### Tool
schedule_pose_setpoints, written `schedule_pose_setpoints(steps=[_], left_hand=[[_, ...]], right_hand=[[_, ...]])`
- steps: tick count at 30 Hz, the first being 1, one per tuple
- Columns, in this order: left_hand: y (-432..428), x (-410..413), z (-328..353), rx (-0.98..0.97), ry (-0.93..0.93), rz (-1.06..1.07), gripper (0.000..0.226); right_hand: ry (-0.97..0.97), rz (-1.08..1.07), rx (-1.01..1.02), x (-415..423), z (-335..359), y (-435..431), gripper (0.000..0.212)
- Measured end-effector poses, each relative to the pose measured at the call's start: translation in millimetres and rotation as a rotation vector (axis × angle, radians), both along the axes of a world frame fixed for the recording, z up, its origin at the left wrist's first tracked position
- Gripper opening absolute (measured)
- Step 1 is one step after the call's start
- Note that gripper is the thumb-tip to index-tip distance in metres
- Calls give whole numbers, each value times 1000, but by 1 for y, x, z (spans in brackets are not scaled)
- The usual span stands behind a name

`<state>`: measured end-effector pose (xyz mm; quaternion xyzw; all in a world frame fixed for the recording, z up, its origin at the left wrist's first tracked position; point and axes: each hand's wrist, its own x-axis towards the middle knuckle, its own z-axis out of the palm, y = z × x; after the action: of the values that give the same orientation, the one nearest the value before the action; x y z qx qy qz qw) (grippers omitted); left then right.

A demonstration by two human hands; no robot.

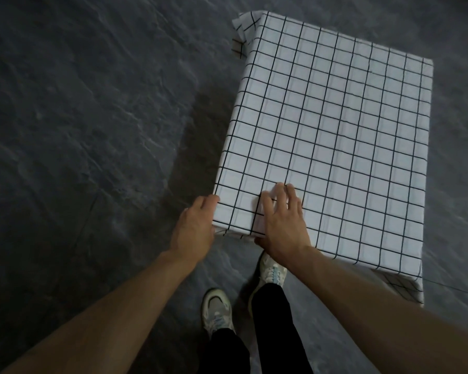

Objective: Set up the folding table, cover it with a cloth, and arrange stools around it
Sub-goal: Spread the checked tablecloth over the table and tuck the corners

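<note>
A white cloth with a black grid (335,125) covers the whole top of the folding table and hangs over its edges, so the table itself is hidden. My left hand (193,228) sits against the near left corner, its fingers curled around the hanging cloth at the side. My right hand (281,220) lies flat on the cloth just right of that corner, fingers spread. A small fold of cloth rises between the two hands. No stool is in view.
The floor (79,130) is dark grey stone-look tile all around the table. My two feet in pale sneakers (218,311) stand at the table's near edge. Cloth corners hang loose at the far left (243,31) and near right (405,287).
</note>
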<state>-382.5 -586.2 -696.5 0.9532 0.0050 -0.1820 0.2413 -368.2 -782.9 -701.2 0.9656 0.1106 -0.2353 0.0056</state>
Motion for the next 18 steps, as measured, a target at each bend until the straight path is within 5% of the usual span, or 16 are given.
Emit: schedule_pose_setpoints(steps=[8, 14, 18], left_hand=[[-13, 14, 9, 145, -90, -182, 72], [-36, 39, 18, 137, -81, -237, 62], [-55, 62, 22, 188, -84, -251, 64]], right_hand=[[30, -31, 72, 0, 4, -3, 113], [-23, -93, 247, 17, 20, -15, 75], [-52, -118, 290, 40, 23, -31, 76]])
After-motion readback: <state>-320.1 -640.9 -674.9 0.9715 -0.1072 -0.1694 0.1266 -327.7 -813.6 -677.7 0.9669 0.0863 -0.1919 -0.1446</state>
